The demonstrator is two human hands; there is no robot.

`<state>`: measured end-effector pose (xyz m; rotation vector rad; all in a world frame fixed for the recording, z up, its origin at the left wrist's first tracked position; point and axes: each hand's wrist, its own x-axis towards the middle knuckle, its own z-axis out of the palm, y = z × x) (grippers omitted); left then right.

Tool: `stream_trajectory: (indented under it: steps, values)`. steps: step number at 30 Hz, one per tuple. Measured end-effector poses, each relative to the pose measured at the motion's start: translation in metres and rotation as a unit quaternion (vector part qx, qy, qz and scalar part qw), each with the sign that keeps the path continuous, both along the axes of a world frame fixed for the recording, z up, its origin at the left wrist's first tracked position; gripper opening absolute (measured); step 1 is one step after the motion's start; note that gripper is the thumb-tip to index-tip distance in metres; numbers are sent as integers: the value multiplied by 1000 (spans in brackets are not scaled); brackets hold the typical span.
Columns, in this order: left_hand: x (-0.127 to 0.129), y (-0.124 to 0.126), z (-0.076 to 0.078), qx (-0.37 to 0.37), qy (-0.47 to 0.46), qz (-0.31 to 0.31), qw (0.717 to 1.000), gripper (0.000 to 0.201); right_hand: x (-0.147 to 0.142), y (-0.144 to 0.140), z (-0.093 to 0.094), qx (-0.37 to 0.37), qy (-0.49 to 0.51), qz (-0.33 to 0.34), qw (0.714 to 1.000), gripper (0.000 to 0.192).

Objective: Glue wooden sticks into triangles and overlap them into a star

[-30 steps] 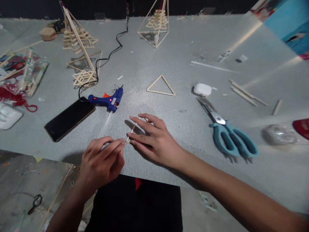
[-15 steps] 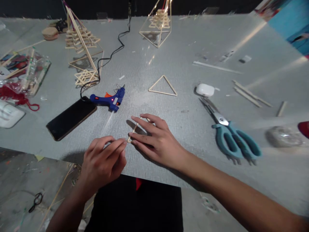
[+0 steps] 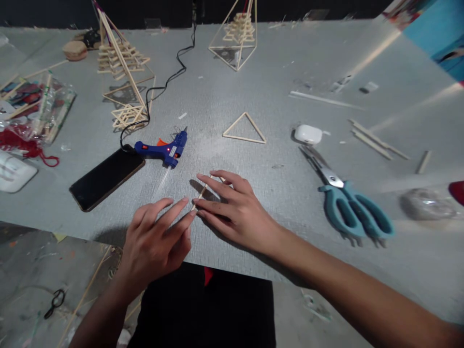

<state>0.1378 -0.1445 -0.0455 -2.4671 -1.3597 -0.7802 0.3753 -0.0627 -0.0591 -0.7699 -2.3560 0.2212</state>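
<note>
Clock centred on the stick frame (image 3: 203, 190), 12 pointing away from the wearer.

Change: left hand (image 3: 157, 234), at 8, had its two front fingertips bunched just outside the frame's near corner half a second ago. Now they've split: index tip has slid over onto that corner and covers it, middle tip sits raised and apart. Fingers loosely bent and spread, no pinch visible. Firm press or light touch, can't tell.

Right hand (image 3: 237, 205), at 4: no change. Fingers fanned out flat over the frame, not wrapped round it. Reads as a hold-down.

Frame hasn't shifted: flat on the table (image 3: 268, 87) by the near edge. One side and the far corner show between the fingers; rest hidden, so full shape unconfirmed.

My read: that corner is being aligned or pressed, with the right hand as clamp. Joint state not visible.

Around it, all static: finished-looking triangle (image 3: 244, 139) at 1, glue gun (image 3: 161, 151) at 10, red light showing, phone (image 3: 108, 179) at 9, scissors (image 3: 335, 181) at 3, loose sticks (image 3: 371, 144) between 2 and 3.
</note>
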Motion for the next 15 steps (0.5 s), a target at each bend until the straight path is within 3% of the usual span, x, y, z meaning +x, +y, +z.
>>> stream_trajectory:
  steps: [15]
  values:
    - [0,-1,0,-7,8,-5,1000,32,0,0,1,-4,-3,1,1000,25]
